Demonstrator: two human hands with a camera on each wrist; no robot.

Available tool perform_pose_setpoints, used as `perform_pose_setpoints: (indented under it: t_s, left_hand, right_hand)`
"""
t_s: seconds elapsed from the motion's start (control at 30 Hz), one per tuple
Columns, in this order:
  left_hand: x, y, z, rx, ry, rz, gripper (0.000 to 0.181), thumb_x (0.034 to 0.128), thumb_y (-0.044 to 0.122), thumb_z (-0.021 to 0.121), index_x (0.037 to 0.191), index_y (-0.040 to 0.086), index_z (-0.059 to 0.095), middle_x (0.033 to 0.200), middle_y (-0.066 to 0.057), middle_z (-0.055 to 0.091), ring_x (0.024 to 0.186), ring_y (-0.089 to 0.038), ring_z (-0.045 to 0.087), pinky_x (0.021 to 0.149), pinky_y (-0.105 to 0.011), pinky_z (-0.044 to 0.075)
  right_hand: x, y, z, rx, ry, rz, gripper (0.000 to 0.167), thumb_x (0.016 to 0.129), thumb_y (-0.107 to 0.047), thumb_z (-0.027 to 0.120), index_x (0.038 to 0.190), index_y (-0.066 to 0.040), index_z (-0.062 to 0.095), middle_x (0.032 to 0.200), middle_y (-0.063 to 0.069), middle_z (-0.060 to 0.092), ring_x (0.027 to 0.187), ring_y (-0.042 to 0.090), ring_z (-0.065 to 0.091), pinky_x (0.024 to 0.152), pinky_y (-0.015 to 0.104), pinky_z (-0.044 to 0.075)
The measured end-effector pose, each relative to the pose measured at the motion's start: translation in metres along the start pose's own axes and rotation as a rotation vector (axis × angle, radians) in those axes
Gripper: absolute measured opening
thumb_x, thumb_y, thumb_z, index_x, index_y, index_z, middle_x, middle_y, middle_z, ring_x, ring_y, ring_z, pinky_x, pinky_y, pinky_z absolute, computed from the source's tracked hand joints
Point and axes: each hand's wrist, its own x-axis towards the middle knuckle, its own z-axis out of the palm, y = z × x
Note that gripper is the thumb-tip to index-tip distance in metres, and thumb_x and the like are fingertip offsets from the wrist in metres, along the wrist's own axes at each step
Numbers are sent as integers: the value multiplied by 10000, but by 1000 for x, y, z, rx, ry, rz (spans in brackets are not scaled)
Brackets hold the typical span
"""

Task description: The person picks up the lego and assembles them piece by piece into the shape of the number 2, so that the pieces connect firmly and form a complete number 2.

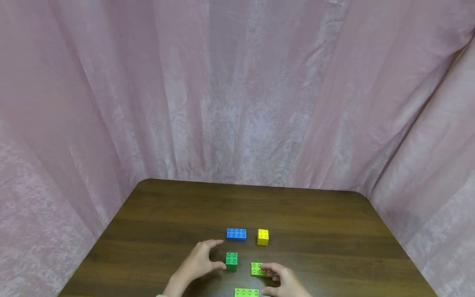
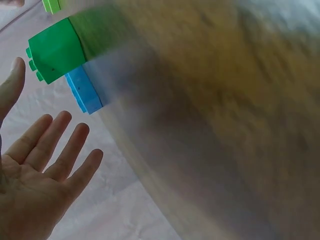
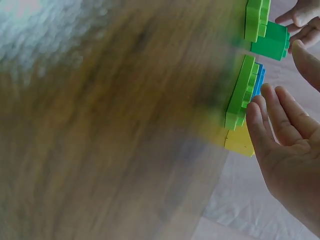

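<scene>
My left hand [image 1: 198, 260] is spread, its thumb tip close to a dark green toy brick [image 1: 231, 264] that stands on the table. In the left wrist view a gap shows between those fingers and the green brick [image 2: 57, 50]. My right hand [image 1: 286, 283] hovers over the right end of a lime green brick [image 1: 255, 269], covering part of it. Loosely bent, its fingers are not closed round the brick; in the right wrist view they lie beside that lime brick [image 3: 240, 95], and whether they touch cannot be told. Another lime brick [image 1: 246, 293] lies by my right thumb, cut off by the frame's bottom.
Behind the green brick lies a blue brick [image 1: 236, 234], with a yellow brick [image 1: 262, 238] to its right. All rest on a brown wooden table [image 1: 178, 206] with rounded far corners. Pink curtains [image 1: 237, 103] hang behind and along both sides.
</scene>
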Motion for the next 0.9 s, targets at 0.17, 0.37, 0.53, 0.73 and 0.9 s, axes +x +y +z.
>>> perform_pose_setpoints:
  t_s: [0.17, 0.37, 0.53, 0.73, 0.9]
  left_hand:
    - [2, -2, 3, -2, -24, -10, 655, 717, 288, 855, 1249, -16, 623, 1249, -188, 664, 1174, -368, 608, 965, -518, 486]
    - [4, -4, 5, -1, -44, -2, 637, 721, 256, 855, 1239, -33, 624, 1238, -203, 665, 1165, -372, 614, 952, -516, 495]
    - [4, -4, 6, -14, -73, -13, 623, 732, 241, 849, 1241, -37, 622, 1244, -207, 661, 1168, -374, 613, 945, -502, 504]
    - [4, -2, 7, -3, -96, -18, 596, 738, 221, 845, 1229, -37, 629, 1234, -208, 666, 1160, -378, 616, 936, -507, 506]
    - [7, 1, 8, 25, -123, -35, 577, 746, 209, 837, 1226, -36, 631, 1228, -202, 670, 1155, -369, 619, 929, -499, 512]
  right_hand:
    - [1, -1, 3, -55, -19, -11, 453, 802, -149, 789, 1201, -2, 633, 1162, 146, 656, 935, 80, 561, 777, 190, 488]
    - [7, 9, 3, -48, -108, 51, 403, 834, -237, 766, 1179, -59, 656, 1082, 14, 665, 909, 78, 551, 787, 222, 485]
    - [10, 22, 4, -96, -188, 14, 469, 831, -348, 762, 1208, -92, 651, 1097, -64, 667, 904, -18, 528, 772, 185, 471]
    - [11, 22, 9, -112, -211, -13, 470, 828, -306, 770, 1197, -38, 652, 1095, 1, 682, 887, -41, 530, 761, 176, 465]
    - [25, 55, 16, -187, -199, -75, 466, 822, -408, 764, 1194, -145, 666, 1059, -104, 664, 865, -72, 511, 748, 182, 456]
